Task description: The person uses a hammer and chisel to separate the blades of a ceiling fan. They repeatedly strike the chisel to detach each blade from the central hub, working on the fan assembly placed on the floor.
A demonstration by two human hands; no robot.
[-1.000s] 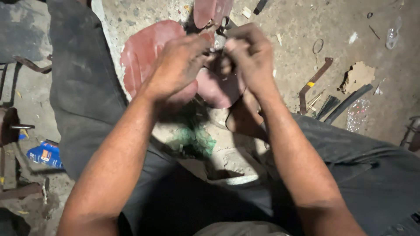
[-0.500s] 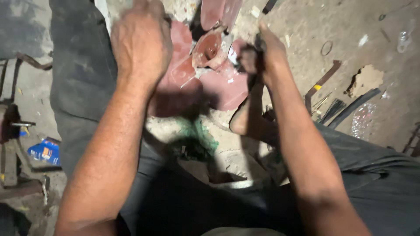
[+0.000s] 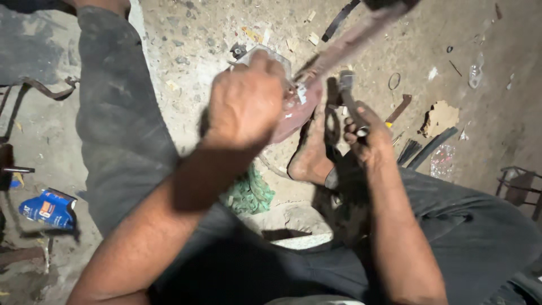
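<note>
Gritty, dusty concrete floor (image 3: pixel 186 51) beneath a seated person gripping metal parts.

Left hand (image 3: pixel 245 101) is closed in a fist around a reddish, curved metal piece (image 3: pixel 293 116), blurred, raised above the floor beside a bare foot (image 3: pixel 309 152). Right hand (image 3: pixel 366 133) curls tightly around a short dark metal tool (image 3: pixel 349 96). Dark bent metal strips (image 3: pixel 420 149), a thin ring (image 3: pixel 393 81) and a crumpled blue packet (image 3: pixel 48 209) lie scattered around.

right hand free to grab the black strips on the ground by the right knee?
Probably not yet: the right hand is closed on a small metal tool. The black strips lie just beside it, with nothing between.
</note>
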